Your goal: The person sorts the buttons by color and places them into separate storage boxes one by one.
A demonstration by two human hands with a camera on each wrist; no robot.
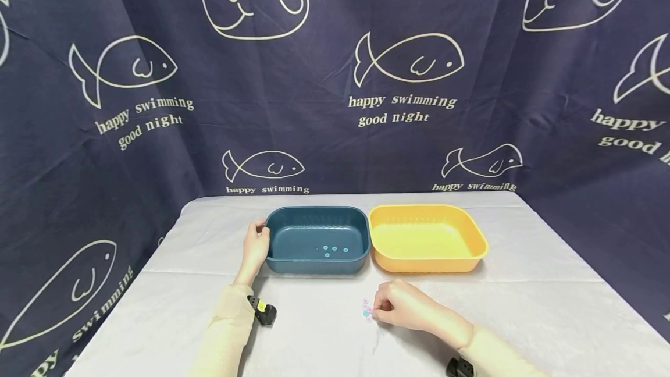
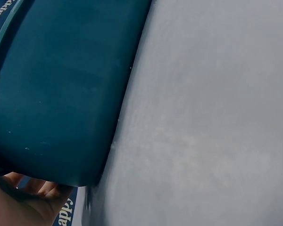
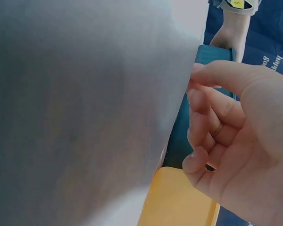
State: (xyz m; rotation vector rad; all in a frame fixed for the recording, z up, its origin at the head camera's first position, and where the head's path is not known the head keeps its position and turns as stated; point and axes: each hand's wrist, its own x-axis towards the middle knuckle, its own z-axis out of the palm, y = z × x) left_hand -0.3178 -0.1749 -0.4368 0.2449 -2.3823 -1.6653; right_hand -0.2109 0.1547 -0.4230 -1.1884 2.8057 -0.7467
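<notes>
My left hand grips the left end of a dark teal plastic bin, its fingers behind the end wall in the left wrist view. Several small light-blue button-like discs lie on the bin's floor. My right hand is low over the table, thumb and forefinger tips brought together beside a small cluster of pink and blue button-like discs. The other fingers curl inward in the right wrist view. I cannot tell whether a disc is between those fingertips.
A yellow plastic bin stands right beside the teal one, on its right. Both rest on a table with a pale cloth. A dark blue curtain with fish and whale drawings hangs behind and at both sides.
</notes>
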